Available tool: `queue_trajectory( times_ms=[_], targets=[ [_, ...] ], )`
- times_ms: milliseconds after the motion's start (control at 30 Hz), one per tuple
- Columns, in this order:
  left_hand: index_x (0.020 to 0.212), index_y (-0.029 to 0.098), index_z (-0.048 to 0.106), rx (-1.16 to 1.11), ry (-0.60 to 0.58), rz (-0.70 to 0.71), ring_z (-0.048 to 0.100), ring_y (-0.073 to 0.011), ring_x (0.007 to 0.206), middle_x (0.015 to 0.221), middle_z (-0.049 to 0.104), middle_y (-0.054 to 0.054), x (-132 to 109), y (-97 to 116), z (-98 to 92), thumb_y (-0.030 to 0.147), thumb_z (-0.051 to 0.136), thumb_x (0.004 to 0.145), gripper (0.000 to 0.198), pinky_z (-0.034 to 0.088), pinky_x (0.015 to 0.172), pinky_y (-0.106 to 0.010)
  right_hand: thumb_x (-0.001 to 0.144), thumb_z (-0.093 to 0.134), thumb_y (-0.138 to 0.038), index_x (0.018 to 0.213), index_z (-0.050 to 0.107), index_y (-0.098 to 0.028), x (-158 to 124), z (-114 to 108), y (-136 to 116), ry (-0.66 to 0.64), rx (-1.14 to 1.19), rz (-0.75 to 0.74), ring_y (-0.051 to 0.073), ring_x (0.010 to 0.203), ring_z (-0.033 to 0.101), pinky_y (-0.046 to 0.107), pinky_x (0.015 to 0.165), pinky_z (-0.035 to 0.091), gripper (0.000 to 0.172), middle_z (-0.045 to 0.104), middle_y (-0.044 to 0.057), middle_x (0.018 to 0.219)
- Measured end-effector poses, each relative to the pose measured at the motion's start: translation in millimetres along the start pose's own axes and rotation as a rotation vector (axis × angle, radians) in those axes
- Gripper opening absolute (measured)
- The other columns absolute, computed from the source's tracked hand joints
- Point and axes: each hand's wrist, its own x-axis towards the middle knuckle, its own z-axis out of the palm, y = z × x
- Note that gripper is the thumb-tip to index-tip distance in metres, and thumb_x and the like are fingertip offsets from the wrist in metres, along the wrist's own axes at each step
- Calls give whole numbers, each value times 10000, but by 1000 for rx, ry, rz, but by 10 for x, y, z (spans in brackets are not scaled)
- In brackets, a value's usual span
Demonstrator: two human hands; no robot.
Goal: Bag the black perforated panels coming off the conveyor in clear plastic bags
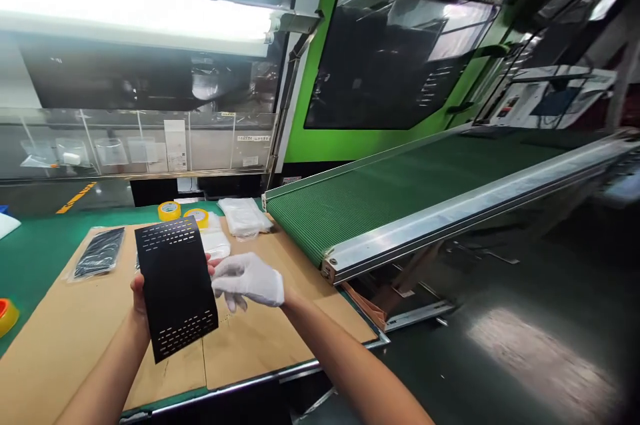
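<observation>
My left hand [139,293], bare, grips a flat black panel [176,285] with rows of slots at its top and bottom, holding it upright above the cardboard sheet [260,338]. Most of that hand is hidden behind the panel. My right hand [249,278] wears a white glove and hovers at the panel's right edge, fingers spread and slightly curled, holding nothing.
A bagged black panel [99,252] lies at the left on the cardboard. Two yellow tape rolls [170,210] and stacks of clear bags [245,215] sit behind. An orange tape roll [6,316] is at the far left. A green conveyor belt [400,185] rises to the right.
</observation>
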Motion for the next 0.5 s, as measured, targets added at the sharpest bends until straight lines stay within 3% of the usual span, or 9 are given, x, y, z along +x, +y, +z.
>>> queue_trajectory(
  times_ms=[67, 133, 233, 367, 500],
  targets=[
    [1306, 266, 711, -26, -39, -67, 644, -486, 1189, 1274, 727, -164, -46, 89, 29, 1103, 322, 503, 1223, 555, 932, -685, 805, 795, -434, 808, 698, -190, 9, 58, -99, 231, -44, -197, 128, 576, 647, 232, 482, 497, 263, 699, 11, 714],
    [1333, 328, 700, 7, -72, -137, 668, -491, 1113, 1223, 752, -143, -67, 143, 58, 1116, 256, 459, 1258, 565, 874, -704, 788, 834, -351, 866, 675, -224, 61, 175, -172, 474, -49, -516, 176, 817, 718, 314, 704, 599, 218, 741, 35, 911],
    [1395, 386, 653, 140, -39, -179, 682, -522, 1040, 1146, 780, -114, -90, 81, 61, 1112, 172, 419, 1308, 546, 822, -755, 796, 824, -215, 899, 614, -257, 178, 389, -255, 657, -110, -889, 219, 1121, 687, 456, 1018, 553, 238, 721, 48, 1153],
    [1451, 439, 588, 287, 124, -100, 637, -544, 1154, 1210, 769, -33, -117, -154, -59, 1071, 225, 466, 1226, 513, 918, -772, 879, 733, -178, 886, 565, -258, 279, 573, -311, 701, -102, -977, 201, 1106, 687, 461, 1031, 543, 186, 706, 48, 1140],
    [1452, 435, 588, 317, 148, -124, 650, -520, 1163, 1255, 752, -3, -112, -289, -190, 1078, 78, 436, 1307, 528, 960, -733, 887, 728, -172, 893, 575, -255, 282, 613, -271, 761, -74, -981, 196, 1084, 684, 445, 1021, 544, 174, 700, 48, 1126]
  ],
)
